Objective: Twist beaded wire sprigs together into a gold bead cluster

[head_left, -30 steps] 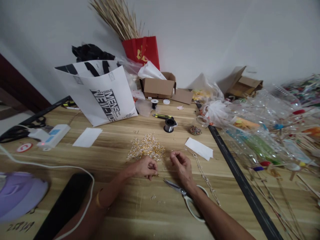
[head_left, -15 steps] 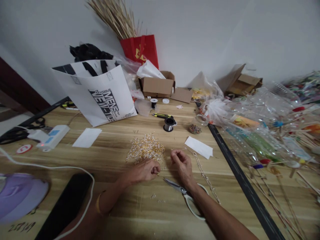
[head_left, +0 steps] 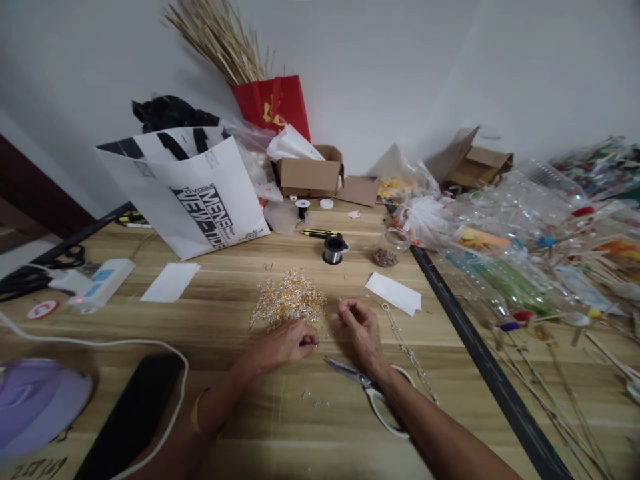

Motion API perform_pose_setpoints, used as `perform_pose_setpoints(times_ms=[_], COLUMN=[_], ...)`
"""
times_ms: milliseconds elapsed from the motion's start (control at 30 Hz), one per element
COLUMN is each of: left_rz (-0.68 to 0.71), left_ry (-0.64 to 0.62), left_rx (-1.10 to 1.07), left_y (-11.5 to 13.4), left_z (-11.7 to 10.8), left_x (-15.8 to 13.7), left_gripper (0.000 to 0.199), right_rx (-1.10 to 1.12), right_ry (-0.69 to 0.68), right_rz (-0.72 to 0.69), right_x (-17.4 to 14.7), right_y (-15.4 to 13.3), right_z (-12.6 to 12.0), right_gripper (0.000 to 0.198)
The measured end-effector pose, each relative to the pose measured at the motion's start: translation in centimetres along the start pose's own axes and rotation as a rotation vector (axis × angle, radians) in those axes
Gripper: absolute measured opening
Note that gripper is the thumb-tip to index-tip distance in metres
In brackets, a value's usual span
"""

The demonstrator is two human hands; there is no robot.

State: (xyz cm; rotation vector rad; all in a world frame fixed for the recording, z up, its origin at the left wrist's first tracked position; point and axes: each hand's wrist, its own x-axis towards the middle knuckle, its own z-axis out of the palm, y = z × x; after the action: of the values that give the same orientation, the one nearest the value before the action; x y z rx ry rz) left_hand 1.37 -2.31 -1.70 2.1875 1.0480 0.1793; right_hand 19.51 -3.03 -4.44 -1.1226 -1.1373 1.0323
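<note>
A loose heap of small gold and silver links [head_left: 290, 298] lies on the wooden table in front of me. At its near edge is my left hand [head_left: 295, 340], fingers curled in a pinch on something tiny and gold-coloured that I cannot make out. My right hand [head_left: 359, 323] is a short way to the right, its fingers also pinched; what they hold, if anything, is too small to tell. Beneath my right wrist lie scissors [head_left: 367, 383] with pale handles. A linked chain [head_left: 407, 350] stretches along the table to the right of that hand.
Behind the heap are a spool of wire [head_left: 333, 251], a yellow-black cutter [head_left: 321, 233] and a jar of beads [head_left: 386, 257]. White paper [head_left: 395, 293] lies at right. A white bag [head_left: 200, 200] stands back left, a black phone-like slab [head_left: 135, 413] near left, plastic bottles [head_left: 480, 280] far right.
The view has shifted slightly, so most things appear a little further left. My left hand's fingers have turned slightly; both hands stay pinched in nearly the same place.
</note>
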Motion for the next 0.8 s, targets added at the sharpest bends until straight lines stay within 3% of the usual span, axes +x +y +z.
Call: perform_pose_setpoints(times_ms=[467, 800], left_rz=[-0.146, -0.152], left_ry=[-0.12, -0.11], left_rx=[-0.491, -0.555], left_y=[-1.1, -1.6], left_z=[0.0, 0.2], left_x=[0.7, 0.7], left_gripper=[0.028, 0.034], right_rx=[0.035, 0.049], right_ry=[0.031, 0.035], right_rz=[0.013, 0.013], right_x=[0.1, 0.3], right_y=[-0.1, -0.1], right_z=[-0.1, -0.1], right_gripper=[0.026, 0.024])
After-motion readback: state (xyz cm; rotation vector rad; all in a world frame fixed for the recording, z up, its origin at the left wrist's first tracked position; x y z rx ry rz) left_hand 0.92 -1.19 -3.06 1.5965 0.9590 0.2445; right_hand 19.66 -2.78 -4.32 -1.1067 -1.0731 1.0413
